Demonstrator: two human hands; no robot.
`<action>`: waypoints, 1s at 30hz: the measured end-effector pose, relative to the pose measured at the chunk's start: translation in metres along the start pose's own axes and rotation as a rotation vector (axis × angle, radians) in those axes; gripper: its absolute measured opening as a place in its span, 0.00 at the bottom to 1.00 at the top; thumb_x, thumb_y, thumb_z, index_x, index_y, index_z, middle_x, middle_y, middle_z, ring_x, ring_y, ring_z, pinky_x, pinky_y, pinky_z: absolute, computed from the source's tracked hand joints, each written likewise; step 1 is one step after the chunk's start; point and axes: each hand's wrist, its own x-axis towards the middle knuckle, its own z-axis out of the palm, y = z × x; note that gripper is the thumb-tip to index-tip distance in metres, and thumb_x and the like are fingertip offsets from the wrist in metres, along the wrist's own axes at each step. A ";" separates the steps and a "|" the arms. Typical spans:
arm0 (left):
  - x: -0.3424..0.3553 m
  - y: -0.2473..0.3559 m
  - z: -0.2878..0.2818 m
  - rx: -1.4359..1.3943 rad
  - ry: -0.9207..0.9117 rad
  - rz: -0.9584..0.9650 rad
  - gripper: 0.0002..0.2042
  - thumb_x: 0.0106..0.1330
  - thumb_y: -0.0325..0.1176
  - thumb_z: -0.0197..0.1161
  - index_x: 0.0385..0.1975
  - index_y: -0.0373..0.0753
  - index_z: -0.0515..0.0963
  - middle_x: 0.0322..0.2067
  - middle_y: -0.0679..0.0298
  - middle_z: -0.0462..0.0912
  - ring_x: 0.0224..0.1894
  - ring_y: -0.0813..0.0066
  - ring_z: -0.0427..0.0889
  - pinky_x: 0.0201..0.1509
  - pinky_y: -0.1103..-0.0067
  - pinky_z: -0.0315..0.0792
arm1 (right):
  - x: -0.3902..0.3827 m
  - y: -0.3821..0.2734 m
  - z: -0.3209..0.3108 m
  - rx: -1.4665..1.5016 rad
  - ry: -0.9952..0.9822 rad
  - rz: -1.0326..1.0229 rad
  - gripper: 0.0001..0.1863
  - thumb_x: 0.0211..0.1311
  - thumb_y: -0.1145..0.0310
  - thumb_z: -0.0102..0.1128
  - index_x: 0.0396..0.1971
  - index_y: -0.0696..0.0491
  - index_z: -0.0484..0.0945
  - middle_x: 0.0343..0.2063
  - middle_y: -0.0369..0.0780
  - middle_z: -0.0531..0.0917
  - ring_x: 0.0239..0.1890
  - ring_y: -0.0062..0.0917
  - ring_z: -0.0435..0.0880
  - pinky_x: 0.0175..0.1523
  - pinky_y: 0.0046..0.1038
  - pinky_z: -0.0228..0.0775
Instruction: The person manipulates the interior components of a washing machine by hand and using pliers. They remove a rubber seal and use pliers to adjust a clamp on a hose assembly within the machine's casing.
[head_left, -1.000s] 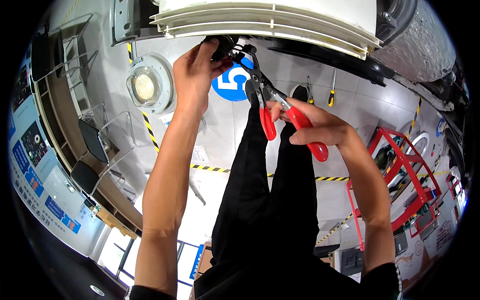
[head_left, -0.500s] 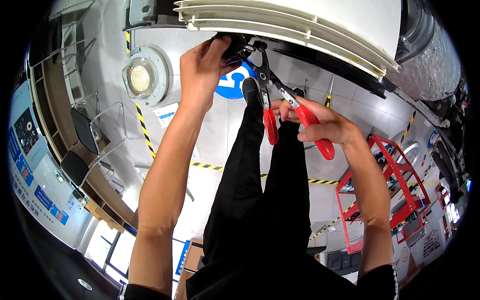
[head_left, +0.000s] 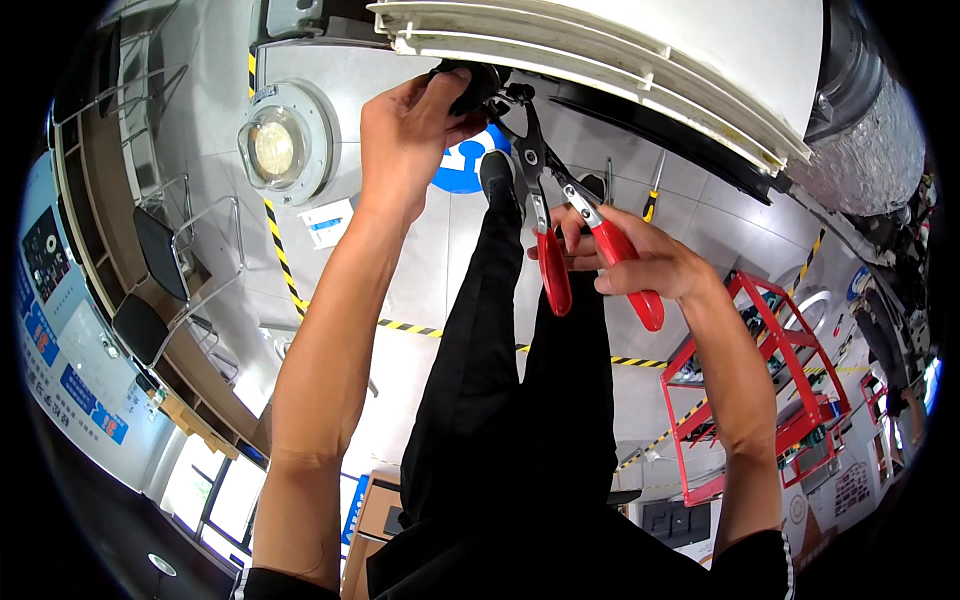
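Observation:
At the upper middle, my left hand (head_left: pixel 400 140) is closed around a black rounded part (head_left: pixel 472 88) beneath the white slatted panel. My right hand (head_left: pixel 655 262) holds pliers with red handles (head_left: pixel 555 270), the thumb over the right handle and the fingers reaching between the two. The handles are spread apart. The dark metal jaws of the pliers point up and left, next to the black part by my left fingertips. A small metal piece shows at the jaw tips, but I cannot tell exactly how they grip it.
The white slatted panel (head_left: pixel 600 55) overhangs the work, with a black strip below it. A round lamp-like fixture (head_left: pixel 285 145) is at left. A yellow-handled screwdriver (head_left: pixel 652 195) lies beyond my right hand. A red metal cart (head_left: pixel 740 385) stands at right, chairs (head_left: pixel 160 250) at far left.
The pliers' handles have come a little closer together and swung slightly toward me. My left hand stays on the black part. The whole view has shifted slightly.

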 end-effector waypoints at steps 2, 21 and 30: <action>0.000 0.000 -0.001 -0.001 -0.002 -0.005 0.15 0.64 0.32 0.56 0.37 0.22 0.76 0.32 0.54 0.81 0.34 0.71 0.83 0.42 0.78 0.79 | -0.001 -0.001 0.001 0.020 0.007 0.006 0.28 0.37 0.62 0.60 0.43 0.56 0.67 0.43 0.46 0.73 0.48 0.35 0.75 0.54 0.34 0.68; 0.003 0.000 -0.005 0.016 -0.010 -0.035 0.15 0.64 0.33 0.55 0.38 0.23 0.76 0.34 0.54 0.82 0.33 0.70 0.83 0.42 0.77 0.79 | -0.002 -0.007 -0.004 0.016 -0.003 0.110 0.24 0.39 0.67 0.62 0.40 0.57 0.69 0.57 0.53 0.66 0.63 0.37 0.65 0.66 0.37 0.55; 0.002 -0.001 -0.007 0.020 -0.008 -0.040 0.16 0.64 0.34 0.56 0.38 0.22 0.76 0.34 0.53 0.82 0.34 0.68 0.84 0.42 0.77 0.80 | 0.001 -0.015 0.001 -0.006 0.115 0.201 0.20 0.35 0.76 0.53 0.37 0.57 0.72 0.52 0.51 0.72 0.62 0.37 0.66 0.65 0.38 0.59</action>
